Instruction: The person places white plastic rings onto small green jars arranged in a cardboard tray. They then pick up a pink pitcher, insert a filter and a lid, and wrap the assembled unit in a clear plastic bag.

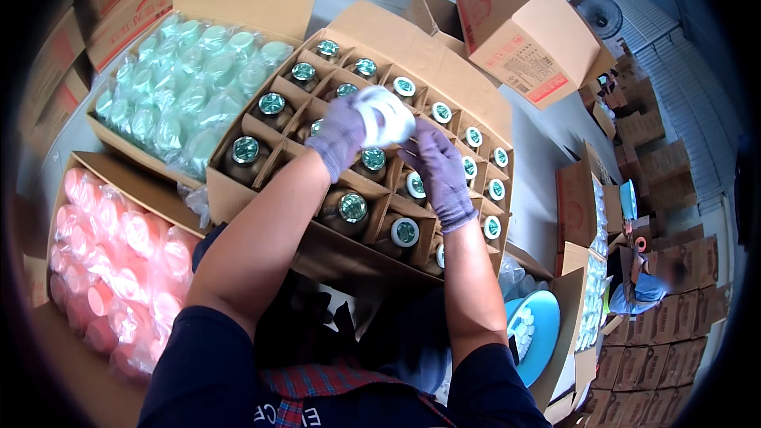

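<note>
My left hand [342, 136], in a grey-purple glove, grips a stack of white rings [385, 116], blurred by motion, above a divided carton. My right hand [441, 170], gloved alike, is close beside the rings with its fingers bent and apart; I see nothing held in it. Below both hands, the cardboard carton [333, 242] has a brown bottle with a shiny green top in many cells. Toward the right, several bottles such as this ringed bottle [404, 231] have a white ring round the top. On the left, bottles like this one [246, 150] show no ring.
At the left stand a carton of bagged pale green lids [186, 87] and another of bagged pink lids [119, 261]. A blue basin [547, 317] with small white pieces sits at the lower right. An open carton [527, 40] stands beyond. Another person [642, 289] is far right.
</note>
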A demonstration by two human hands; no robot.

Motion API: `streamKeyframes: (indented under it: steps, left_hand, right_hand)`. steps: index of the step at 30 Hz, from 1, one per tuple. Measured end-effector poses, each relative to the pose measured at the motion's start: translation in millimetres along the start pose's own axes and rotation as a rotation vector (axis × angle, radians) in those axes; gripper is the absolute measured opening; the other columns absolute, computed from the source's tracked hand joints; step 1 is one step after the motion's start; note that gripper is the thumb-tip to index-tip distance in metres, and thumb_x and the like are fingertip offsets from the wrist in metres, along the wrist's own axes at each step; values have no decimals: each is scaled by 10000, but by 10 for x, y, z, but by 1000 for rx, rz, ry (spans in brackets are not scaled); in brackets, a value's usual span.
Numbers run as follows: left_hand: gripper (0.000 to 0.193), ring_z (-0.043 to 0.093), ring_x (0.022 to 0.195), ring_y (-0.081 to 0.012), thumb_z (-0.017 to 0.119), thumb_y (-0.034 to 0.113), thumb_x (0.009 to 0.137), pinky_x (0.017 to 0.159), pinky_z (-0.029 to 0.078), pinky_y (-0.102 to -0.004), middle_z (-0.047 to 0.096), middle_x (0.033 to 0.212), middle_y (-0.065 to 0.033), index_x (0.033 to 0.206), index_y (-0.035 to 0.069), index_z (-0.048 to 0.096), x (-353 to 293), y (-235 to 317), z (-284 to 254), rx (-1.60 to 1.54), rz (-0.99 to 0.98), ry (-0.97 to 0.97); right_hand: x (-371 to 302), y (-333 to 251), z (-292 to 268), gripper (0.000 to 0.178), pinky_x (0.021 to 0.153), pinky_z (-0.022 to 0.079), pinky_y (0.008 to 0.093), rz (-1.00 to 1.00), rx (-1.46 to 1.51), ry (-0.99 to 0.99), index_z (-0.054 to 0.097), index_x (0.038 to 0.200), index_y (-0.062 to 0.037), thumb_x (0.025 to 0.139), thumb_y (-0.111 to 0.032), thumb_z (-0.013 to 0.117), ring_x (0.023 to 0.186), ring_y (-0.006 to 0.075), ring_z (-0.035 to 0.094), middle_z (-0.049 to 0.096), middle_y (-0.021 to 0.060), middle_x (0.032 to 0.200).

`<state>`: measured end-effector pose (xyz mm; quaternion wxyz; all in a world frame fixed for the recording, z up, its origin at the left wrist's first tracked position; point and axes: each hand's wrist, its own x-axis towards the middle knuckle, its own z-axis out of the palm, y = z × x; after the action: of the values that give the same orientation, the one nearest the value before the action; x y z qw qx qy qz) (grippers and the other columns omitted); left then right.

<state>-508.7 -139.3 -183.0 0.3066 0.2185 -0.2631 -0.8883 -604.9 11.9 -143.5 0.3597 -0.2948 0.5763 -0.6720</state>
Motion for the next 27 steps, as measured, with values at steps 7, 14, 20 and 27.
streamKeyframes:
  steps: [7,14,20,27]
  left_hand:
    - [422,582,1136,-337,314,333,996,947,497,-486,578,1266,-141,1286,111,525,-81,21,-193,-64,70,229]
    - [351,635,1032,-306,527,204,929,737,584,-464,602,1212,-98,1274,142,534,-99,161,-127,22,96,191]
    - [329,680,936,-290,402,233,992,632,600,-432,644,1139,-109,1262,111,547,-1,57,-110,95,139,149]
    - [463,669,927,-228,634,-60,795,761,600,-337,640,1096,-102,1238,52,562,-107,90,-142,-71,-8,117]
  right_hand:
    - [216,197,-324,144,658,564,252,-175,-191,279,649,932,-36,956,-171,607,711,102,626,661,36,845]
    - [357,727,-109,232,683,529,415,-344,-1056,-105,692,1051,-71,883,-222,638,842,267,675,699,161,918]
    - [480,689,-85,240,850,503,443,-55,-1614,-109,664,1077,-132,910,-269,561,981,349,621,612,176,1115]
    - [346,641,-48,349,884,493,464,-114,-1654,-246,563,1209,-90,872,-178,588,1016,391,602,574,212,1120]
